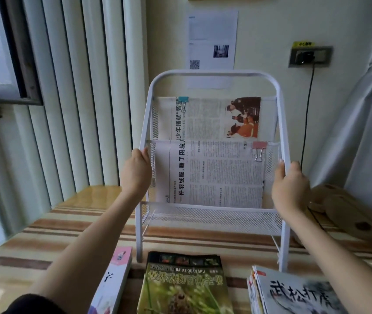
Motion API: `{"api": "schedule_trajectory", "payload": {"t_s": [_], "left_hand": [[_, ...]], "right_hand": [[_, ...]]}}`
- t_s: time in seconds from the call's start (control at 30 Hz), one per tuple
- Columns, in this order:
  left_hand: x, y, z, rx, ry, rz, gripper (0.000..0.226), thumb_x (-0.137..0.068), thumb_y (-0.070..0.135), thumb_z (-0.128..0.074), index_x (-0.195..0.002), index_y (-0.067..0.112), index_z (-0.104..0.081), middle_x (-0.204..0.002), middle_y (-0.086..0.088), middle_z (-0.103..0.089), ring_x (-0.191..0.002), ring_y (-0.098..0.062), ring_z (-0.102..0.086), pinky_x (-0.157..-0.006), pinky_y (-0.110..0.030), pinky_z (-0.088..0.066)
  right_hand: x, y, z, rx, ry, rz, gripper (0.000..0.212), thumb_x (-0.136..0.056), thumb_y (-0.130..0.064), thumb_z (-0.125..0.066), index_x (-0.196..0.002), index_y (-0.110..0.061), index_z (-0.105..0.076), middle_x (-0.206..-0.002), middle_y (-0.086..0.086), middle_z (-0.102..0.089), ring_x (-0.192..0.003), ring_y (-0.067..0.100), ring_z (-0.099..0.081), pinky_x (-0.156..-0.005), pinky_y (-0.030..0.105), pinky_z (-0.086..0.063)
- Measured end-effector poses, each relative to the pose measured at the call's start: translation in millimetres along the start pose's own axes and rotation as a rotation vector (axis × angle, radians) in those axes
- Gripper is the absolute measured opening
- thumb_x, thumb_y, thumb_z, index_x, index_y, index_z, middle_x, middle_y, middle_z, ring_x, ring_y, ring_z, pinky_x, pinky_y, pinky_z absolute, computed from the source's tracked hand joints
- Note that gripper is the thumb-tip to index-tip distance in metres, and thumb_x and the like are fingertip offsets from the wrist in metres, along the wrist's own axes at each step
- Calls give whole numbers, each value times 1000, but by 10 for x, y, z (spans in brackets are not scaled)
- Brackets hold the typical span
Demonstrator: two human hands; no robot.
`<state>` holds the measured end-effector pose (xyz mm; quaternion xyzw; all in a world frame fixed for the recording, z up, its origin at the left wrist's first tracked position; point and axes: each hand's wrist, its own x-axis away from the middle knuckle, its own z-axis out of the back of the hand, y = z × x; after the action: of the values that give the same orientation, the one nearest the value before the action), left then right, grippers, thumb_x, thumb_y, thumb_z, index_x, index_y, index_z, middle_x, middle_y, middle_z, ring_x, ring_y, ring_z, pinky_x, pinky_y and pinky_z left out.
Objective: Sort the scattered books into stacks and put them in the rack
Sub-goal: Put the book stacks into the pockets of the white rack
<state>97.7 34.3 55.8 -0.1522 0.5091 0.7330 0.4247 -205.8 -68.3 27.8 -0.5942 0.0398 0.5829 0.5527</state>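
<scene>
Hands grip the white rack (214,74) by its side tubes, left hand (136,169) and right hand (290,184) each curled round an upright, while three book stacks (185,284) lie flat just in front of its feet, below both wrists, with the empty bottom mesh shelf nearest.

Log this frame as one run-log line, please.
phase: positioning rack | left hand: grips left rail of white rack | right hand: grips right rail | newspapers: in rack | green book, magazine stack: on table, not racked
</scene>
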Motion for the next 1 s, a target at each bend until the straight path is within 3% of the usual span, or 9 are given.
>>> {"api": "schedule_trajectory", "payload": {"t_s": [0.2, 0.43, 0.63, 1.0], "left_hand": [[24, -10, 3, -44, 11, 36, 50, -101, 42, -22, -94, 1, -49, -70, -16, -55, -64, -35, -56, -58, -43, -50], [99, 7, 68, -103, 16, 58, 46, -102, 41, -21, -97, 3, -46, -71, -12, -53, -64, -33, -54, -59, -38, -44], [185, 35, 158, -107, 18, 89, 45, -102, 40, -23, -96, 3, -46, -79, -15, -57, -71, -37, -56, -62, -38, -41], [247, 8, 120, -130, 102, 69, 46, -101, 44, -23, -93, 4, -45, -78, -20, -60, -68, -38, -57, -59, -39, -41]], "right_hand": [[40, -44, 50, 54, -1, -5, 37, -101, -36, -34, -84, -6, -49, -60, 7, -46, -51, 21, -45, -45, 20, -22], [51, -70, 190, 59, -68, 20, 37, -102, -30, -33, -92, 0, -51, -68, 10, -45, -57, 22, -39, -45, 20, -17], [98, -85, 219, 80, -33, 24, 40, -102, -32, -32, -95, 2, -52, -69, 13, -49, -58, 25, -44, -47, 24, -21], [185, -128, 247, 114, 28, 28, 39, -102, -32, -35, -95, 3, -52, -64, 10, -42, -55, 22, -37, -46, 19, -12]]}}
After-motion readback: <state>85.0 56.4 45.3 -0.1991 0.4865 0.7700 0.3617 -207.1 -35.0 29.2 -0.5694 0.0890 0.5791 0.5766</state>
